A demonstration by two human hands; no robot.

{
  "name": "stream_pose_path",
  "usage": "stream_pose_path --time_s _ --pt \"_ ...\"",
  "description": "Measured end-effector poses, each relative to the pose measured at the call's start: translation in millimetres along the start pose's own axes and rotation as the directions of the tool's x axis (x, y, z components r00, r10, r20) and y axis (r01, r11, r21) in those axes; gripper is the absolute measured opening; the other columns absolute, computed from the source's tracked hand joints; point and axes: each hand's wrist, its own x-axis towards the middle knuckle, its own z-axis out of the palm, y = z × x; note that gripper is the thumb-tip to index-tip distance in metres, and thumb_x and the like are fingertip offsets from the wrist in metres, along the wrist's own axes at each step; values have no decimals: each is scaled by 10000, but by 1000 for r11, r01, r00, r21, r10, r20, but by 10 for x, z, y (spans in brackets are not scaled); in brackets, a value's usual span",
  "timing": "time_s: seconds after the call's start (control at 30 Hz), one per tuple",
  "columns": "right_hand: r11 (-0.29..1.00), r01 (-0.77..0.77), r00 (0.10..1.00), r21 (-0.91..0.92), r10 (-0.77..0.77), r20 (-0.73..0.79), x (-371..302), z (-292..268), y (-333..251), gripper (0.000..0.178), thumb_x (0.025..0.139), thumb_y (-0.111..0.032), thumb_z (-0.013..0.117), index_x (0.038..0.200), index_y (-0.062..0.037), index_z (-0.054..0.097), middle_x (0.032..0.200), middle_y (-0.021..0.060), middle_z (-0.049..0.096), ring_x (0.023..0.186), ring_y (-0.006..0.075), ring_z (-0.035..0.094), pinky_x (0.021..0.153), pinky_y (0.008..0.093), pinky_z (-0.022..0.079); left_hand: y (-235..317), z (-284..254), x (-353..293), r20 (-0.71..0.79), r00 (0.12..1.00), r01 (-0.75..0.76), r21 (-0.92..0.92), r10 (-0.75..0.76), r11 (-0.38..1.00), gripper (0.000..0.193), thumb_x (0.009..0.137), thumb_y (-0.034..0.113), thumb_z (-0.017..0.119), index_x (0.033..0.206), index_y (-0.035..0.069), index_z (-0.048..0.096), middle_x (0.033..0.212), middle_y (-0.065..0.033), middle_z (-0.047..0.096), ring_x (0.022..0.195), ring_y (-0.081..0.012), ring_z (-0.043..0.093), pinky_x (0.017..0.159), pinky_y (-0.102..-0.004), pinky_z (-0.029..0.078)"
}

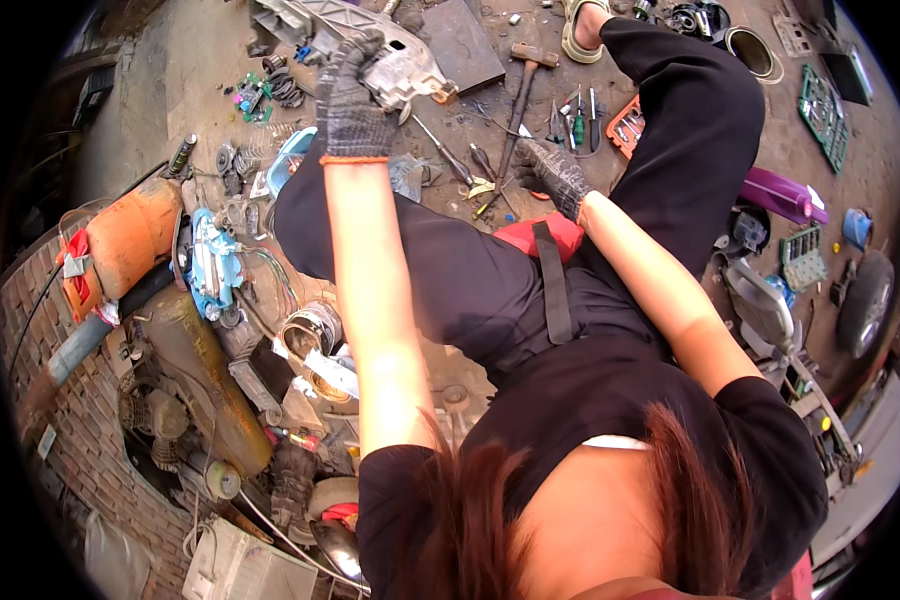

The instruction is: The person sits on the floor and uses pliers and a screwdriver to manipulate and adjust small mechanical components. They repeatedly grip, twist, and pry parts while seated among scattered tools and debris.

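Note:
At the top of the head view, my left hand (355,105), in a dark grey knit glove with an orange cuff, is closed round a silver cast-metal bracket (405,68) with holes and a jagged end. The bracket is raised above the ground. My right hand (555,178), gloved the same way, is lower and to the right, by my knees, with its fingers curled. A thin pale tip shows near its fingers; what it grips, if anything, is unclear. Beside this hand lie a hammer (522,95), a long screwdriver (445,152) and pliers (556,122).
A flat dark metal slab (460,45) lies beyond the bracket. Green-handled screwdrivers (578,125) and an orange socket case (626,128) are near my right leg. Circuit-board scraps (253,97), an orange gas cylinder (135,232) and a rusty cylinder (205,370) crowd the left; a wheel (867,303) is right.

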Motion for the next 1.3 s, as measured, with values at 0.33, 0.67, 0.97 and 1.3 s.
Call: stream_pose_path --time_s 0.33,0.67,0.97,1.3 --pt "550 -234 835 -801 -309 -456 1050 -429 539 409 734 -389 579 986 -74 648 973 170 642 933 323 611 790 379 476 792 35 507 67 978 208 -243 -197 947 37 774 105 548 754 78 563 647 -50 567 548 -187 552 514 -311 486" --pt "175 -387 895 -906 -164 -414 1353 -643 1136 457 806 -430 520 1035 -52 635 1118 190 590 1056 314 561 923 404 417 772 -234 267 -55 998 8 -249 -23 968 55 779 106 553 780 58 581 698 -70 589 607 -193 572 568 -312 493" --pt "234 281 959 -931 -89 268 1374 487 803 336 772 -343 596 996 -95 622 1017 202 605 958 353 577 823 428 453 821 -355 39 -138 985 -131 -178 107 975 80 783 107 558 805 40 597 743 -88 607 660 -197 589 617 -313 498" --pt "34 223 975 -974 -33 222 1501 922 973 438 742 -351 632 1049 -43 584 991 184 629 939 342 602 808 439 473 851 -520 -219 -243 942 -260 -82 233 962 111 788 108 563 831 21 616 794 -107 629 719 -202 608 672 -313 505"
